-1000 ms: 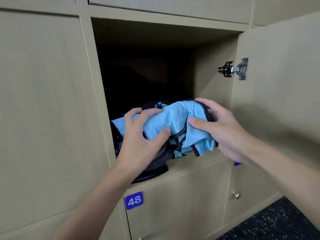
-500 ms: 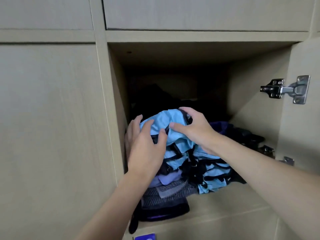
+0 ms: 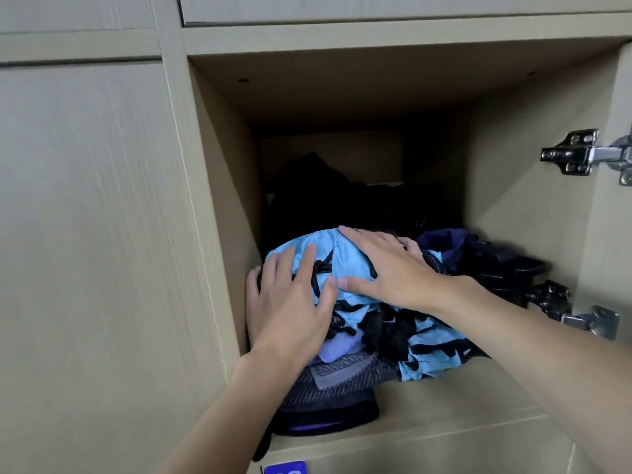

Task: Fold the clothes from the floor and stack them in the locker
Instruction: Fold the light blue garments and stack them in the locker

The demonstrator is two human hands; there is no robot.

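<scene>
A light blue garment with black trim (image 3: 345,260) lies bunched on top of a pile of clothes inside the open locker (image 3: 478,398). My left hand (image 3: 290,302) lies flat on the garment's left side, fingers spread. My right hand (image 3: 386,268) presses flat on its top, thumb toward the left hand. Neither hand grips the cloth. Under the blue garment lie a lilac piece (image 3: 338,350), a grey knitted piece (image 3: 342,374) and a black and purple item (image 3: 325,419) at the shelf's front edge.
Dark clothes (image 3: 328,189) fill the back of the locker, and a dark blue piece (image 3: 448,241) lies at the right. The open door (image 3: 619,234) with two metal hinges (image 3: 578,155) stands at the right. A closed door (image 3: 92,234) is at the left. A blue number plate (image 3: 285,468) sits below.
The blue garment has gone from held at the locker's front to resting deeper on the pile. Both hands have flattened out on it. The view has moved closer and higher.
</scene>
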